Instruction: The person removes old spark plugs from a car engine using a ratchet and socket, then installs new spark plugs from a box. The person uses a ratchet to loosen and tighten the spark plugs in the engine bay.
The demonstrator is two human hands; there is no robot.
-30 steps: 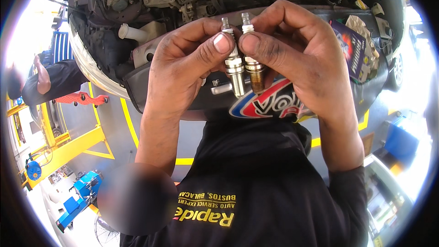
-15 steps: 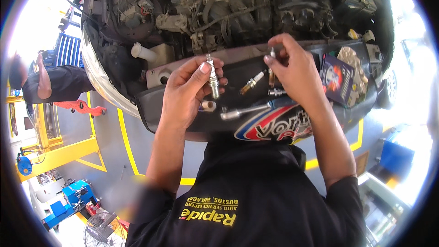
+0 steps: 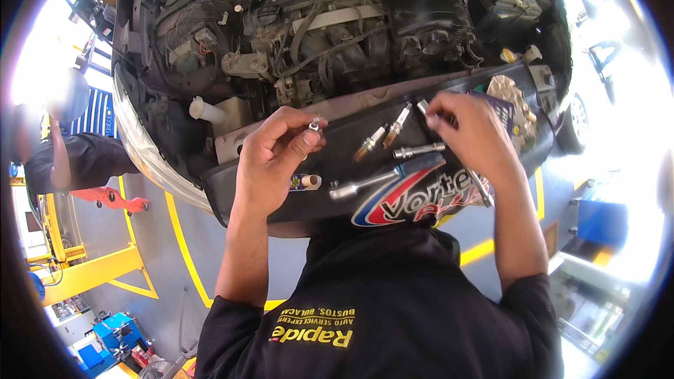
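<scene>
Upright between the thumb and fingertips of my left hand [image 3: 270, 154] is a spark plug [image 3: 314, 125], seen nearly end-on. My right hand [image 3: 467, 126] is over the right side of the black fender mat [image 3: 281, 200], its fingers curled at a short metal tube [image 3: 423, 107]; its fingertips are partly hidden. Just left of that tube lie two used spark plugs, one [image 3: 398, 125] beside the other [image 3: 371, 142], with browned ends. Below them are a metal socket piece [image 3: 419, 150] and a ratchet [image 3: 361, 185]. A small open carton [image 3: 306, 182] lies beneath my left hand.
Ahead is the open engine bay [image 3: 330, 35], with a white-capped reservoir [image 3: 208, 110] at left. A dark box [image 3: 504, 109] and crumpled brown paper [image 3: 516, 92] lie beyond my right hand. Another tool [image 3: 483, 189] shows by my right forearm. A person [image 3: 77, 158] stands far left.
My right hand has let go of a used spark plug, which now lies beside the other one, and has moved to the metal tube. My left hand has tipped its plug nearly end-on.
</scene>
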